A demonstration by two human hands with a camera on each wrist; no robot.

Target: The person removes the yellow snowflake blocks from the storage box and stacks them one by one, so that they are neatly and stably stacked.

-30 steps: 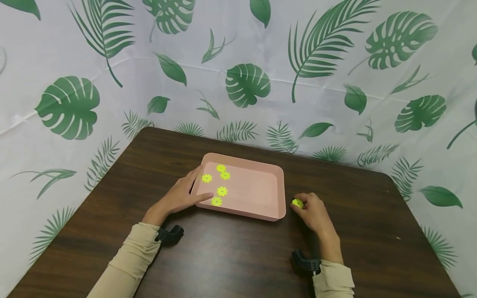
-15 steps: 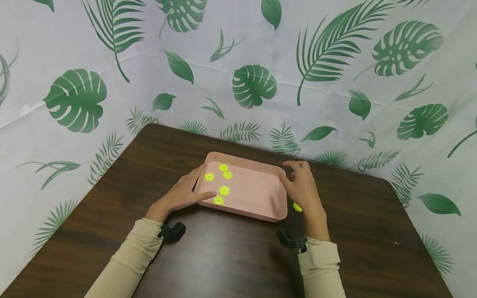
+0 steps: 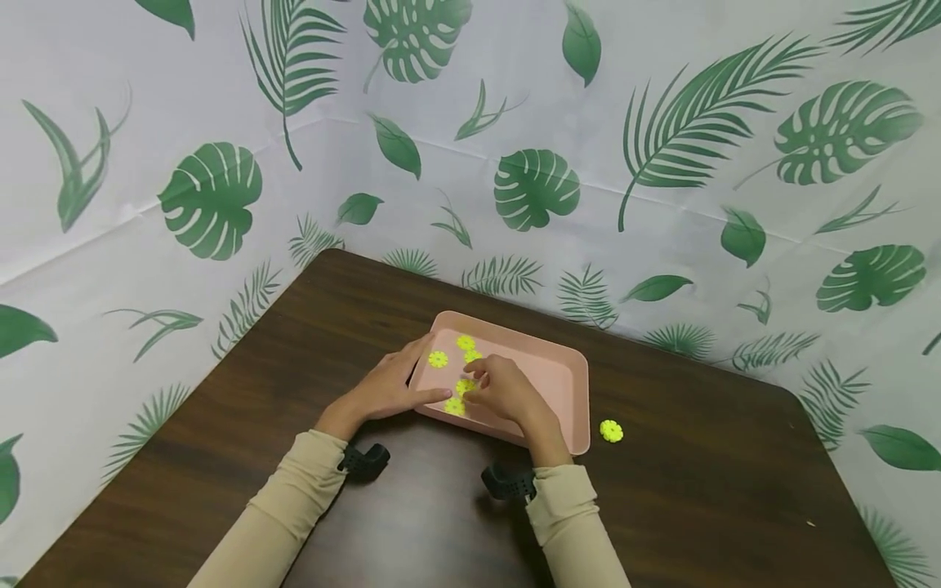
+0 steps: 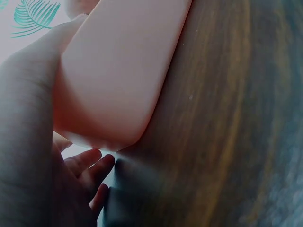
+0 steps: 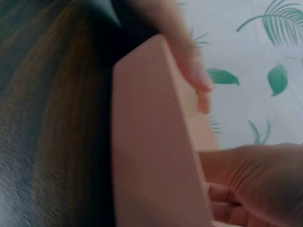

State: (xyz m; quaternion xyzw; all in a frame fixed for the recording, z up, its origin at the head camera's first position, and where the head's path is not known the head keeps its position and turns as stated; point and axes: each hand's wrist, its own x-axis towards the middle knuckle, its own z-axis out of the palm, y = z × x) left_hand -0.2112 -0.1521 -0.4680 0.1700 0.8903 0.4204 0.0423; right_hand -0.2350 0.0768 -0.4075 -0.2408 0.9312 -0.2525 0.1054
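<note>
The pink tray [image 3: 547, 377] sits on the dark wooden table. My left hand [image 3: 390, 384] rests at its front left corner, thumb across the front rim and fingers along the left end; the left wrist view shows those fingers against the outer wall. Inside the tray, toward the left, lie several yellow flower-shaped notched discs [image 3: 438, 359]. My right hand [image 3: 509, 396] is over the tray, thumb and fingers bent and parted around a yellow disc [image 3: 466, 386] that they partly cover. Another yellow disc [image 3: 611, 431] lies on the table, right of the tray.
The wooden table [image 3: 698, 457] has rounded far corners. Behind it hangs a white cloth [image 3: 456, 188] printed with green leaves. Each wrist wears a black band [image 3: 363, 463]. A tiny pale speck [image 3: 810, 523] shows on the table at the right.
My right hand has left the disc on the table, passed over the tray's right rim and reached the discs at left. The left hand keeps its place on the tray. The head view has shifted.
</note>
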